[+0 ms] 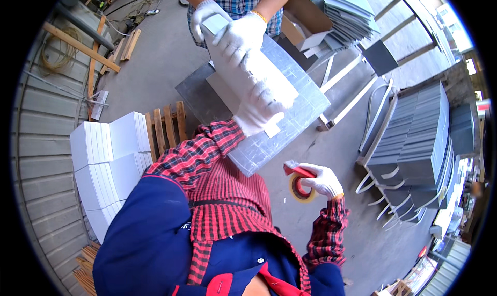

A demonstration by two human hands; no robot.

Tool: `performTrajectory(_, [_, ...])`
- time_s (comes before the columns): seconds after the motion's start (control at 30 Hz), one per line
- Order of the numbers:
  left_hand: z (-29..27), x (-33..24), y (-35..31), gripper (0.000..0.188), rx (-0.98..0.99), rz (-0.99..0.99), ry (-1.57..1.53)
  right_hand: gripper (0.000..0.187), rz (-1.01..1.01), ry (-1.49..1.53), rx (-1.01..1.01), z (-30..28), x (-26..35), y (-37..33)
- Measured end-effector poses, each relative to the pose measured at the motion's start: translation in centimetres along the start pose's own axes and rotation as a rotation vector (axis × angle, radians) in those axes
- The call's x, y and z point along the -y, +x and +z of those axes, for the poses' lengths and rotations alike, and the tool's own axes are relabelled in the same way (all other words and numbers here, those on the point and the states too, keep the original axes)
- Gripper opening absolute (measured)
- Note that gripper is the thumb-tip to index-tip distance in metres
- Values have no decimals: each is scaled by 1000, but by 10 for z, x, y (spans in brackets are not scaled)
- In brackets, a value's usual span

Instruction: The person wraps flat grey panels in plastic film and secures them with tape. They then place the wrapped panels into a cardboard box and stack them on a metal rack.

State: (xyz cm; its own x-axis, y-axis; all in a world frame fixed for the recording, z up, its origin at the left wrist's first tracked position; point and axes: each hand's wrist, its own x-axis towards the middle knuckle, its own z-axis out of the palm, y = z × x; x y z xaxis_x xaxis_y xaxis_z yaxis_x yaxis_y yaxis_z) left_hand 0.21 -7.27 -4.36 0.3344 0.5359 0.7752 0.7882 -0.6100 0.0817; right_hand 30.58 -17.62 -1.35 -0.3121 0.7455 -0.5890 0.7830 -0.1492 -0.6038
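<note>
A long white boxy bundle [223, 63] lies across a scuffed grey metal tabletop [300, 81]. My left hand [259, 109], in a white knit glove, is closed over its near end, with the fingers curled on the top edge. Out to the right, clear of the tabletop, my gloved right hand [324, 181] grips a red tape dispenser [295, 170] carrying a roll of yellowish tape. Opposite me, a co-worker's two gloved hands [240, 35] press on the bundle's far end. A small white piece [272, 131] sticks out beside my left hand.
White panels [106, 151] stand stacked at the left beside a wooden pallet [166, 125]. Strapped grey panels [414, 135] fill the right side. An open cardboard box [306, 21] and more grey sheets [352, 11] stand behind the table, near a metal frame [352, 99].
</note>
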Motion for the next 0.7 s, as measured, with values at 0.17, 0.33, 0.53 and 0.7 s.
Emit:
performTrajectory(0.17, [-42, -5, 18, 59, 145, -29, -250, 62, 6, 823, -512, 7, -42, 80])
performTrajectory(0.33, [-39, -1, 11, 58, 124, 46, -259, 57, -26, 1368, -706, -11, -64, 199])
performTrajectory(0.53, [-25, -3, -6, 47, 127, -31, -268, 52, 31, 918, -674, -48, -33, 242])
performTrajectory(0.7, [-52, -5, 22, 62, 193, -176, -404, 61, -19, 975, -417, -67, -56, 267])
